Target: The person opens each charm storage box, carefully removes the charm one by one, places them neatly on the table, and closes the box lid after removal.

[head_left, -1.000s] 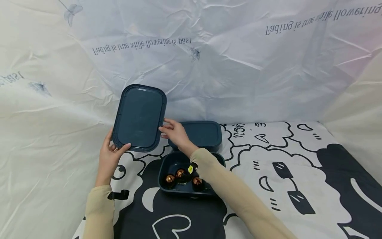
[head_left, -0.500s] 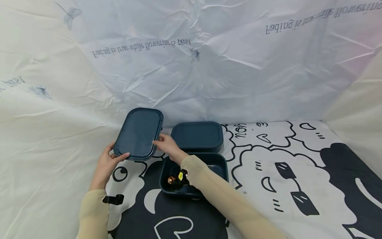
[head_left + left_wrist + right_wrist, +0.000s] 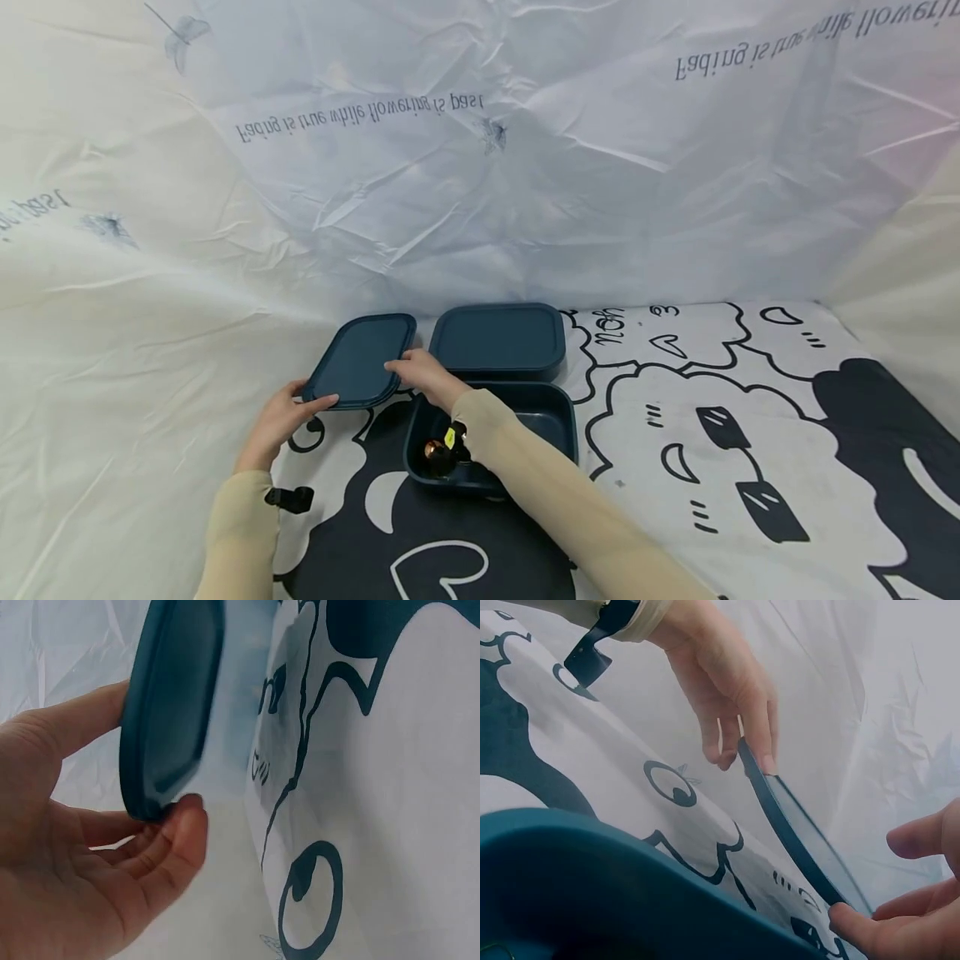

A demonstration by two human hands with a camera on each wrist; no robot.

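Fingers (image 3: 191, 834) of both hands (image 3: 277, 422) (image 3: 427, 376) pinched on a lid (image 3: 363, 358), lidded box (image 3: 498, 337) alongside, right sleeve (image 3: 558, 479) over uncovered box (image 3: 553, 419)

Right sleeve (image 3: 566, 500) hides part of open box (image 3: 551, 413). Left-wrist view: lid (image 3: 176, 705) cropped at top. Right-wrist view: right hand (image 3: 919, 919) cropped.

Draped printed sheeting (image 3: 570, 217) encloses a makeshift booth (image 3: 120, 350).
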